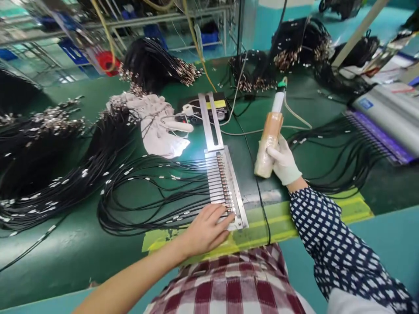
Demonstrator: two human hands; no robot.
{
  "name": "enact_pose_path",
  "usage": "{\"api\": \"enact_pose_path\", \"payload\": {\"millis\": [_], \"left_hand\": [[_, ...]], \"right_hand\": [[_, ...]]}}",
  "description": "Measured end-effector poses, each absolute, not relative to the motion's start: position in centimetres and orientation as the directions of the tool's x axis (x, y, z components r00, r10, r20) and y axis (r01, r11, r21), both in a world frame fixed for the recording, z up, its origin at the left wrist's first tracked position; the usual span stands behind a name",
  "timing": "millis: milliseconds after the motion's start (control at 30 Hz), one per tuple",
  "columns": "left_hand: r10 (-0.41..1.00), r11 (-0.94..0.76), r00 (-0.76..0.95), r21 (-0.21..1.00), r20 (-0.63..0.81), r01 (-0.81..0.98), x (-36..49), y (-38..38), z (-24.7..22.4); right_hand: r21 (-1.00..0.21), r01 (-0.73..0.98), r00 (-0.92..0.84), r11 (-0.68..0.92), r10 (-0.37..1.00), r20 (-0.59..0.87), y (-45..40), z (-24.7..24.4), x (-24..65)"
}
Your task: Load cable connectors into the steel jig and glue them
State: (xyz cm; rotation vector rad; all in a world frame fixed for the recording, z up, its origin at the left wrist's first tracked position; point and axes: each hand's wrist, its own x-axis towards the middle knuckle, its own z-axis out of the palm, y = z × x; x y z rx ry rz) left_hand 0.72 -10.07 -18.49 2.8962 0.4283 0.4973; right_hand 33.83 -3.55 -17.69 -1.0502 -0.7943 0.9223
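My gloved right hand (284, 162) is wrapped around a tape-covered cylindrical tool (270, 135) with a white neck and a green end, from which a pale cord runs. The tool is held above the green bench, to the right of a metal fixture (234, 187). Black cables (144, 179) with white tags run into the fixture's slots from the left, their ends lined up along it. My bare left hand (209, 229) lies with extended fingers over the fixture's near end, touching it. What is under those fingertips is hidden. A slotted metal plate (210, 122) extends from the fixture's far end.
A black control box (220, 114) stands behind the slotted plate. Left of it are a crumpled cloth (155, 122) and a bright lamp. Cable bundles (153, 65) lie at the back and left. At right, more cables enter a silver and purple holder (389, 117).
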Motion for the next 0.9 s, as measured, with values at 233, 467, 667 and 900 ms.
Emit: {"api": "enact_pose_path", "payload": {"millis": [233,467,667,900], "left_hand": [[0.333,-0.931,0.884,0.264,0.330,0.252,0.3,-10.1,-18.7],[0.336,-0.931,0.869,0.265,0.362,0.250,0.4,-10.0,-18.5],[0.340,-0.931,0.891,0.242,0.301,0.274,0.4,-10.0,-18.4],[0.340,-0.930,0.891,0.247,0.302,0.271,0.3,-10.0,-18.5]], "right_hand": [[-0.937,-0.304,0.331,0.174,0.941,0.067,-3.2,-18.9,33.6],[-0.940,-0.302,0.318,0.155,0.947,0.054,-3.1,-19.3,33.8],[-0.957,-0.254,0.314,0.141,0.948,0.056,-3.1,-19.5,33.9],[-0.964,-0.218,0.307,0.155,0.948,0.083,-3.1,-19.6,33.9]]}}
